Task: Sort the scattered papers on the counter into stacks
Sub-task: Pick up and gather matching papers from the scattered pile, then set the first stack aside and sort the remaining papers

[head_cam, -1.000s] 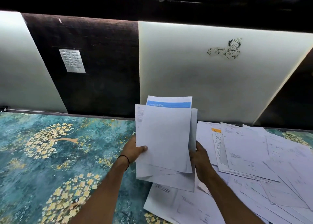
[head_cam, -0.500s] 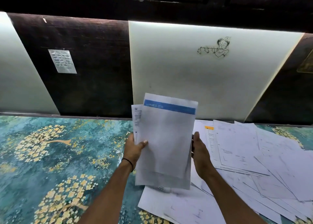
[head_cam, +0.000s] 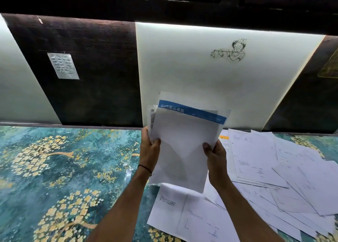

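I hold a small bundle of white sheets [head_cam: 181, 146] upright above the counter; the front sheet has a blue band with white characters across its top. My left hand [head_cam: 150, 150] grips the bundle's left edge, thumb on the front. My right hand [head_cam: 214, 154] grips its right edge, thumb on the front too. The sheets behind stick out unevenly at the top and left. Below and to the right, scattered papers [head_cam: 270, 170] lie overlapping on the counter [head_cam: 54, 168].
The counter has a teal surface with yellow flower trees. Behind it runs a wall of dark and white panels [head_cam: 192, 73], one with a small line drawing, another with a taped note [head_cam: 63, 66]. More loose sheets [head_cam: 192, 214] lie under my forearms.
The bundle has tilted a little to the right and its sheets have drawn closer together. Both hands have shifted up its side edges, and the view has swung slightly right.
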